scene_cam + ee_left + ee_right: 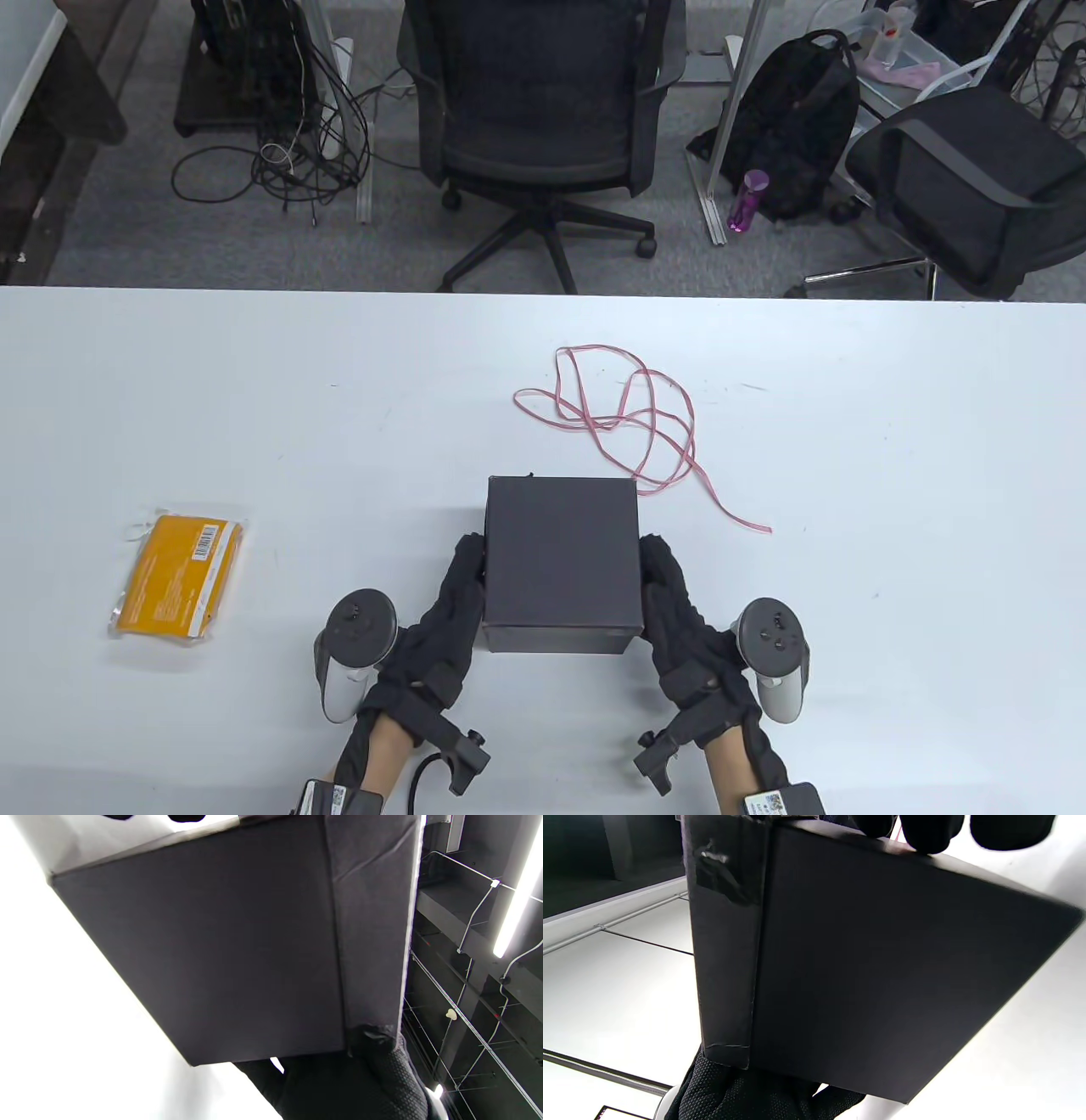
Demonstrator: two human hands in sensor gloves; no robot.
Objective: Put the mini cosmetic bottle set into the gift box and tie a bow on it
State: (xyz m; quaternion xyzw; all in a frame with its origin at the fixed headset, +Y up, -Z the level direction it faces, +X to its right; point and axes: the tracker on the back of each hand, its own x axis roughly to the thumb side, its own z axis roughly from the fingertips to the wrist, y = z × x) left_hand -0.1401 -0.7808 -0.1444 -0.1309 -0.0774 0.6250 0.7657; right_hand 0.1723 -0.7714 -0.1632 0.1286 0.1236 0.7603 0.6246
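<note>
Black gift box [561,556] lower centre of table view, lid on, lifted or tipped between both hands. Left hand [445,607] flat against left wall, right hand [679,607] against right wall, fingers straight and together, pressing not curling. Looks like stiff light card, smooth sides; firm grip low on side walls safest. Pink ribbon [632,420] loose just above box. Orange bottle-set packet [180,577] far left on white table [891,441], untouched

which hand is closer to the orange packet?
Left. The left hand presses the box's left side, with the orange packet further to its left. The right hand is beyond the box.
</note>
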